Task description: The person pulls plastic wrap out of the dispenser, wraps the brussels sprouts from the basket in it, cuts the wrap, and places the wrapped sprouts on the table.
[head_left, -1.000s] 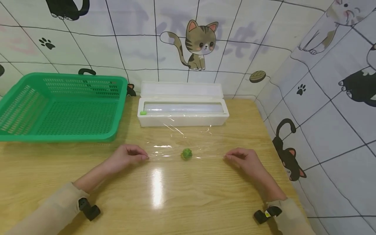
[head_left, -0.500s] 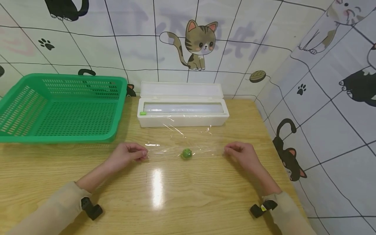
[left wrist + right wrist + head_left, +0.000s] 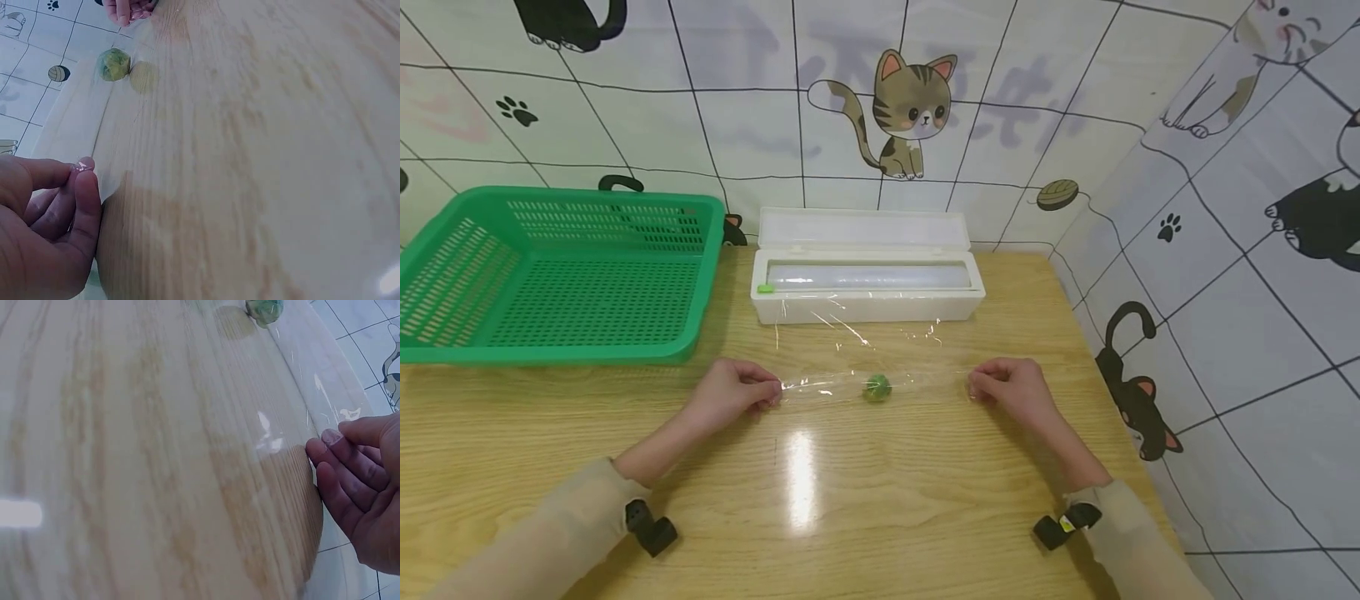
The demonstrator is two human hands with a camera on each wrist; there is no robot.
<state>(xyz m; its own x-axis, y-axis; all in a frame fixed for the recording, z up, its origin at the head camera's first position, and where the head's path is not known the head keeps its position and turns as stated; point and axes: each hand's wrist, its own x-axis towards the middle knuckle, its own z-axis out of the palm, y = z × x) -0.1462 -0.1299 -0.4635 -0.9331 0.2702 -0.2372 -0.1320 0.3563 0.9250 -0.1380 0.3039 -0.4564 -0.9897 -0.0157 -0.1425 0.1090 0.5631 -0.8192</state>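
Observation:
Clear plastic wrap [image 3: 816, 385] runs from the white dispenser box [image 3: 868, 309] toward me, its near edge stretched between both hands. My left hand [image 3: 737, 388] pinches one corner between thumb and fingers, as the left wrist view shows at the fingertips [image 3: 85, 164]. At the opposite corner, my right hand [image 3: 1013, 388] pinches the wrap too. Midway between them is a small round green vegetable-like ball [image 3: 877, 387], leafy-looking and yellowish in the left wrist view. Wrap glints around it; whether it is over or under the wrap I cannot tell.
A green plastic basket [image 3: 696, 329] stands at the left back of the wooden table [image 3: 880, 500]. The box's lid [image 3: 865, 229] is raised, with a green slider [image 3: 765, 288] at its left end. Cat-print walls [image 3: 737, 125] border the back and right.
Both hands have moved slightly away from me with the wrap's near edge, which now passes farther back by the green ball. The ball has barely shifted; basket and box stay put.

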